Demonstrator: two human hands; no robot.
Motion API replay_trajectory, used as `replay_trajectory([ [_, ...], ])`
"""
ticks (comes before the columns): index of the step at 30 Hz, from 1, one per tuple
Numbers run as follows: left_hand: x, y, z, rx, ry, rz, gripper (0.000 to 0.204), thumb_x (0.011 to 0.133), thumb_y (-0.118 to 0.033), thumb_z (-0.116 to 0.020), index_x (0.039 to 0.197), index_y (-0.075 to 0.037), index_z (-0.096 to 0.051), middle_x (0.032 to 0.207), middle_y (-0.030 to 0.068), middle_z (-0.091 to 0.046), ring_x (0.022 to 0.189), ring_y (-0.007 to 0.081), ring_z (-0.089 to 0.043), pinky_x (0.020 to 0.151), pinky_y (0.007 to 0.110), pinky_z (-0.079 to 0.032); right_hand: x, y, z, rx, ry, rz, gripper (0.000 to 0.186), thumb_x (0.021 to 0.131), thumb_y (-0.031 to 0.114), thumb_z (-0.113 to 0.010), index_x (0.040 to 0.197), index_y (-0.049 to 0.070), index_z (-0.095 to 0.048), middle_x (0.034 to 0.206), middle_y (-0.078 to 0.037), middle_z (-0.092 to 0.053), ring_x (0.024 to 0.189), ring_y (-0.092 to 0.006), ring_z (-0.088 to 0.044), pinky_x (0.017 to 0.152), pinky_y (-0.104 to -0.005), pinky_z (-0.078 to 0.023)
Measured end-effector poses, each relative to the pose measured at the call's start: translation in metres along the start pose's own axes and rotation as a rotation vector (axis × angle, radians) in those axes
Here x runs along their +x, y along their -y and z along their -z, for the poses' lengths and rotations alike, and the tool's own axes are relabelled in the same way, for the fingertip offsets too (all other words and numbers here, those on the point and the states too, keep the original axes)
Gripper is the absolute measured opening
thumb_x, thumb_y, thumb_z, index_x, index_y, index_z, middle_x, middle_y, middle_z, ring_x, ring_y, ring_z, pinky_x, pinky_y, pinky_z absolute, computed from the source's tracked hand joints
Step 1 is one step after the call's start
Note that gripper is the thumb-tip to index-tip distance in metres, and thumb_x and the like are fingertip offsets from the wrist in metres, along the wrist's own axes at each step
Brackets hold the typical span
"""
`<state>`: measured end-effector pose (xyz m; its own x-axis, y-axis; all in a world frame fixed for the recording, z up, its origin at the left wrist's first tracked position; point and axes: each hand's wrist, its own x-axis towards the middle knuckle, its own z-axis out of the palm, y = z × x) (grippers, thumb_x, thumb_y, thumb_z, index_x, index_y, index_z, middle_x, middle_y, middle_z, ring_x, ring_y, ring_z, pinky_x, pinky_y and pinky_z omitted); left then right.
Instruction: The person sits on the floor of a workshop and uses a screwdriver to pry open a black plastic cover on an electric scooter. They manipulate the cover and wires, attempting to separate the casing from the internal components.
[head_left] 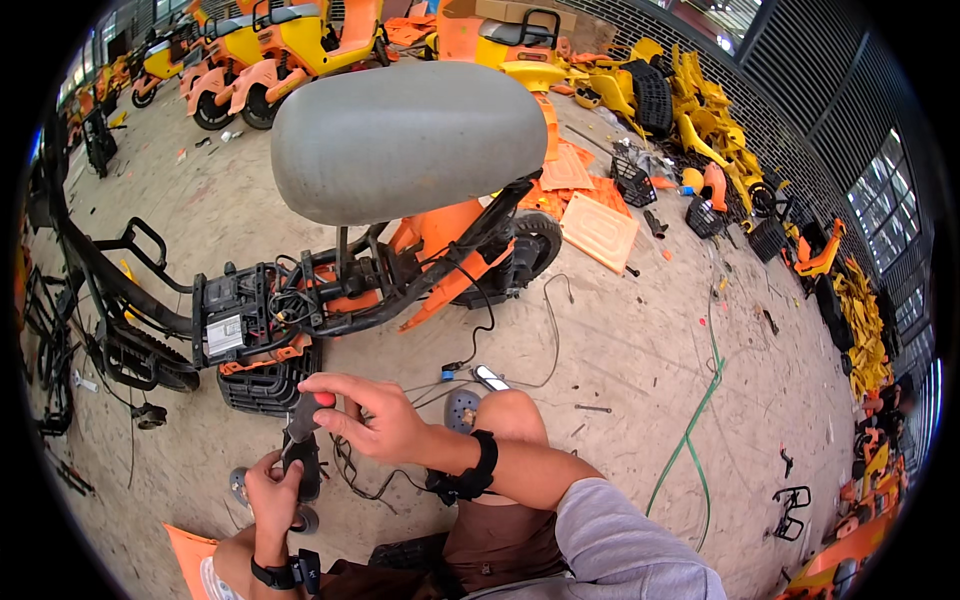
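Observation:
My left hand (270, 492) is closed round a black part (308, 482), held low in front of my knees. Just above it, my right hand (378, 418) grips a dark grey piece (304, 418) between thumb and fingers, and a small red spot shows beside the thumb. The two pieces meet or overlap between my hands; whether they are joined I cannot tell. Past my hands stands a stripped electric scooter (370, 310) with a bare black frame, orange panels and a grey seat (410, 140). Wires and a silver-labelled box (226, 334) sit in its open floor section.
Loose black cables (375, 492) trail on the concrete near my feet, beside a phone-like white-and-black object (490, 378). A green hose (690, 430) lies to the right. Yellow body panels (700, 120) are heaped along the wall; orange-yellow scooters (310, 45) stand far left.

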<state>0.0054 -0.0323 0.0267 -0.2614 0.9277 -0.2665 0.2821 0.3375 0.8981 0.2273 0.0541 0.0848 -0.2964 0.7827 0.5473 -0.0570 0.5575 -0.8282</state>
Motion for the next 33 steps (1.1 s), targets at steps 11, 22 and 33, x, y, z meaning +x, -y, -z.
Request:
replay_trajectory([
  [11, -0.001, -0.001, -0.001, 0.054, -0.032, -0.015, 0.031, 0.087, -0.009, -0.066, 0.111, 0.011, -0.064, 0.055, 0.0029, -0.059, 0.04, 0.0067, -0.049, 0.037, 0.026, -0.033, 0.002, 0.005, 0.002, -0.061, -0.012, -0.017, 0.037, 0.085, 0.015, -0.075, 0.12, 0.005, -0.064, 0.084, -0.007, -0.066, 0.047, -0.0102, -0.046, 0.045, -0.027, -0.038],
  [22, 0.001, 0.004, 0.0, 0.104, -0.072, -0.043, 0.032, 0.085, -0.009, -0.067, 0.111, 0.011, -0.065, 0.054, 0.0032, -0.058, 0.044, 0.0058, -0.047, 0.04, 0.027, -0.032, 0.002, 0.0, -0.001, -0.045, -0.073, 0.045, 0.039, 0.085, 0.014, -0.076, 0.121, 0.006, -0.065, 0.08, -0.003, -0.066, 0.044, -0.0068, -0.041, 0.044, -0.0247, -0.032],
  [33, 0.006, 0.019, 0.003, 0.131, -0.133, -0.072, 0.038, 0.083, -0.01, -0.068, 0.114, 0.012, -0.063, 0.058, 0.0082, -0.064, 0.05, 0.0082, -0.055, 0.048, 0.027, -0.041, 0.001, 0.001, -0.005, -0.057, -0.094, 0.048, 0.039, 0.086, 0.014, -0.076, 0.121, 0.005, -0.065, 0.073, -0.003, -0.063, 0.044, -0.0072, -0.04, 0.044, -0.0257, -0.031],
])
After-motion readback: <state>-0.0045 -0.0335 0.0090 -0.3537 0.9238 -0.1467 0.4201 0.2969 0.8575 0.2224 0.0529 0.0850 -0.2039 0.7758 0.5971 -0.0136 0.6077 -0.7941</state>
